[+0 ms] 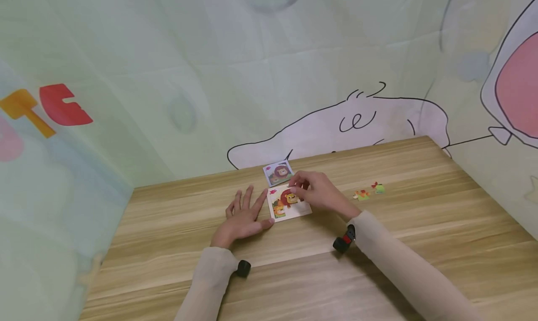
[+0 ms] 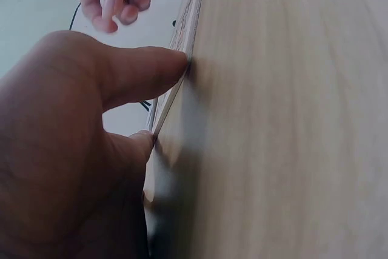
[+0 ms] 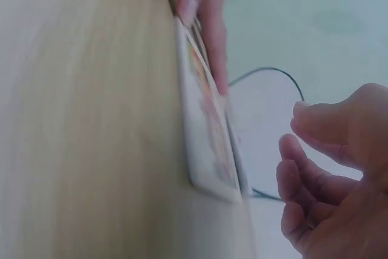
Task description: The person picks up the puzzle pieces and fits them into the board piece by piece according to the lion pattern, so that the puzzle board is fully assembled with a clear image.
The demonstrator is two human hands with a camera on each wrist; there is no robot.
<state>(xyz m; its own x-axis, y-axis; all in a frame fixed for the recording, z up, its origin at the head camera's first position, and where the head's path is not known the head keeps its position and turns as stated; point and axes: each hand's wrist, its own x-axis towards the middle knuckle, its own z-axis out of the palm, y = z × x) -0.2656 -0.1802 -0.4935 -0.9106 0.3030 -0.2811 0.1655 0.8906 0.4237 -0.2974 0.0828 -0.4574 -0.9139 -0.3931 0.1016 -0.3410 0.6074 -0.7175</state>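
Note:
A white puzzle board, partly filled with a lion picture, lies on the wooden table. My left hand rests flat beside it with fingers spread, the thumb and index finger touching its left edge. Above the board's right side hovers my right hand, its fingers loosely bent. In the right wrist view a gap shows between that hand's thumb and fingers, with nothing in it. Directly behind the board stands a picture card showing the same lion scene.
Loose colourful puzzle pieces lie on the table to the right of my right hand. A printed fabric backdrop rises along the table's back and sides. Each wrist wears a small black camera.

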